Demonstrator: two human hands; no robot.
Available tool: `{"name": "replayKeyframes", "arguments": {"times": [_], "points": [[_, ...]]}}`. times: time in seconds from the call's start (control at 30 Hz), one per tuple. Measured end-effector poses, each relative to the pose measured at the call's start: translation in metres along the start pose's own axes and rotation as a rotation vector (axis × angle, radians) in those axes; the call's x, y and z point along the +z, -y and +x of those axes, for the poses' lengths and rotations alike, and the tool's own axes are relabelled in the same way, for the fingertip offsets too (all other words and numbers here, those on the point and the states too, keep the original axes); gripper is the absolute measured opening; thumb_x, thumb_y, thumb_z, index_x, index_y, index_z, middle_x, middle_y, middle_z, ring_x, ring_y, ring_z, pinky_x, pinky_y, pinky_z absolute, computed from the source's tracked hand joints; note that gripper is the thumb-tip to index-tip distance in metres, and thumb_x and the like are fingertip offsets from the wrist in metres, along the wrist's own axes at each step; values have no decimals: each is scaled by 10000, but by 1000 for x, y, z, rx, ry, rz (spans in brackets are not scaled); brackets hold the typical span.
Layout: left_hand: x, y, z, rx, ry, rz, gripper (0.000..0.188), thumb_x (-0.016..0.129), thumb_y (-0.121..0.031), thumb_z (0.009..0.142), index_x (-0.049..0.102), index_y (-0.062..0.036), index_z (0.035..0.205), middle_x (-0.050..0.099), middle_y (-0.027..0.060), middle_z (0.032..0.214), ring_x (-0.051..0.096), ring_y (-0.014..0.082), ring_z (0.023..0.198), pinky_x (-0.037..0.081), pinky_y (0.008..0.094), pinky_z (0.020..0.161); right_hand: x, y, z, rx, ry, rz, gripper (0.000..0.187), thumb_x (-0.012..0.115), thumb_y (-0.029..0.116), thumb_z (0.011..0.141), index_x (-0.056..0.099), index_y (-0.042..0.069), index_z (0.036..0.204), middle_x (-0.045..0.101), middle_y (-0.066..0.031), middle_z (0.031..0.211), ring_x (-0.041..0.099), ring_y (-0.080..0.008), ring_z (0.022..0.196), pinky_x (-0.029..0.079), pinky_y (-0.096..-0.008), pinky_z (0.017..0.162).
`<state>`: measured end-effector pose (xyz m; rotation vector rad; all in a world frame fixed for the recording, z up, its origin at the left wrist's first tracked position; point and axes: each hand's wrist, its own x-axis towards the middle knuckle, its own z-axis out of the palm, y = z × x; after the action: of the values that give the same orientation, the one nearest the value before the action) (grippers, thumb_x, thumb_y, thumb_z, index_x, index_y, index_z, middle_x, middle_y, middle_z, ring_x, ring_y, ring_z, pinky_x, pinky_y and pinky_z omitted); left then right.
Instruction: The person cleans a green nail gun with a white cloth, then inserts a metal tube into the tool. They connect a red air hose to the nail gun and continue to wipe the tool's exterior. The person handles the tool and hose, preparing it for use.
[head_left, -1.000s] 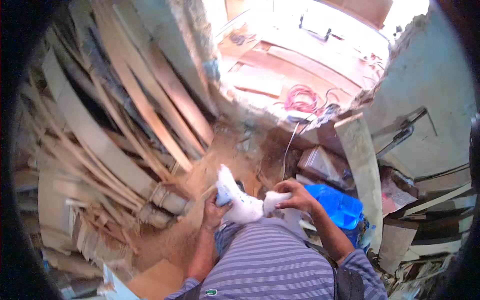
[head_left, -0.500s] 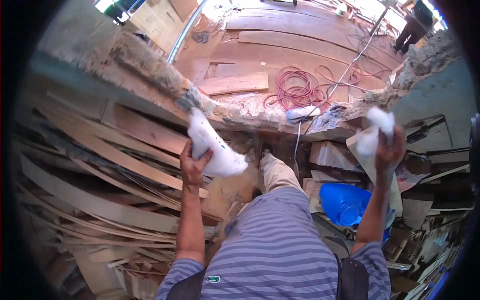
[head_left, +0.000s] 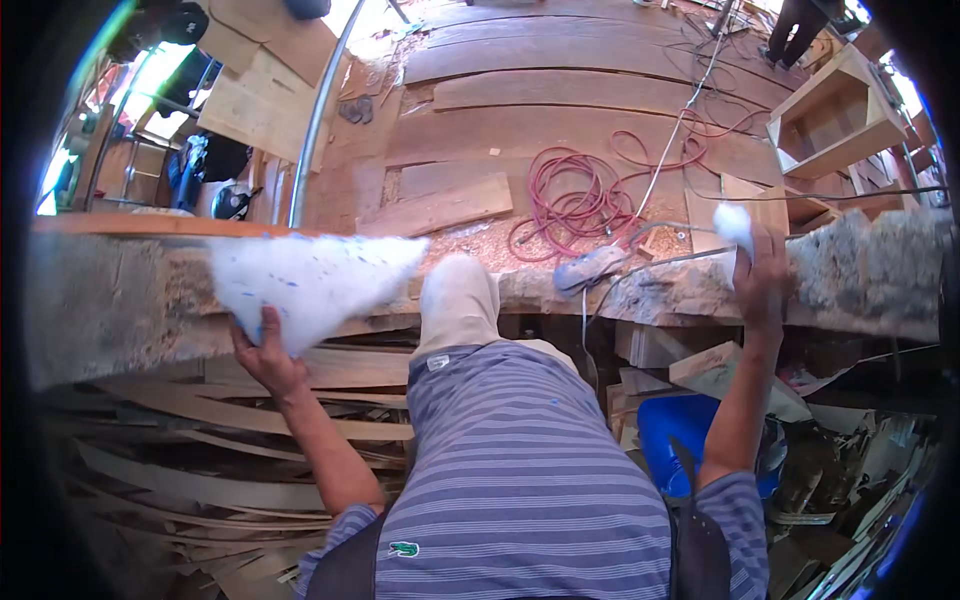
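In my left hand [head_left: 270, 358] is a large, roughly triangular white sheet of fluffy wadding [head_left: 315, 280] with blue specks, gripped at its lower edge with the thumb over it. The sheet spreads in front of the rough, broken wall edge [head_left: 180, 300]. On the right, my right hand [head_left: 762, 285] is closed round a small white tuft of wadding [head_left: 733, 222] that sticks out above the fingers. My bent knee [head_left: 458, 290] is raised at the wall edge, between the two hands.
Beyond the wall lie a coiled red hose [head_left: 570, 195], wide wooden boards [head_left: 500, 125] and an open wooden box [head_left: 840, 115]. A grey-white power tool [head_left: 590, 268] rests on the ledge. Wood strips [head_left: 200, 480] and a blue container [head_left: 670, 430] are below. Another person stands far right.
My left hand has moved left with the wadding sheet, which now spreads wider. My knee has come up to the wall edge. My right hand still holds the tuft, and more beyond the wall shows.
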<state>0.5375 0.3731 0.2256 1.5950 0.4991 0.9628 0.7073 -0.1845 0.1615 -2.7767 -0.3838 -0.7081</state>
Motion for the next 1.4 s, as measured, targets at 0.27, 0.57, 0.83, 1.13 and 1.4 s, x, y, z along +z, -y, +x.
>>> {"name": "replayKeyframes", "arguments": {"times": [0.27,0.57,0.83,1.13,1.4], "points": [[164,51,112,52,297,-101,483,711,-7,874,518,44,1314,613,118,1182,594,199,1040,494,343,912,7,-1,8,114,29,-175,399,676,114,793,581,30,1171,622,-169,1026,634,-376,885,524,-472,748],[458,161,164,95,856,139,538,790,-49,792,552,52,1265,637,106,1087,619,182,964,523,317,837,16,6,6,240,11,-294,403,656,272,858,598,15,1163,639,-194,1012,654,-364,856,545,-456,717],[588,328,229,170,1211,457,485,800,-73,703,602,36,1132,666,220,1006,668,346,919,514,406,829,-2,40,-8,736,250,-439,405,649,133,728,611,10,1113,624,-209,1017,642,-398,851,553,-468,716],[605,360,279,-70,1360,763,501,826,-197,704,639,-31,1137,690,219,1038,672,377,985,522,420,859,22,41,19,1010,69,-432,279,600,-9,785,597,-49,1061,569,-247,945,564,-481,878,485,-504,760],[700,349,322,-103,1361,651,443,775,-279,817,641,-43,1166,709,182,1047,699,319,960,536,421,820,93,48,97,1013,-166,-689,411,577,301,976,643,-46,1186,693,-224,1045,665,-403,907,534,-464,804]]}}
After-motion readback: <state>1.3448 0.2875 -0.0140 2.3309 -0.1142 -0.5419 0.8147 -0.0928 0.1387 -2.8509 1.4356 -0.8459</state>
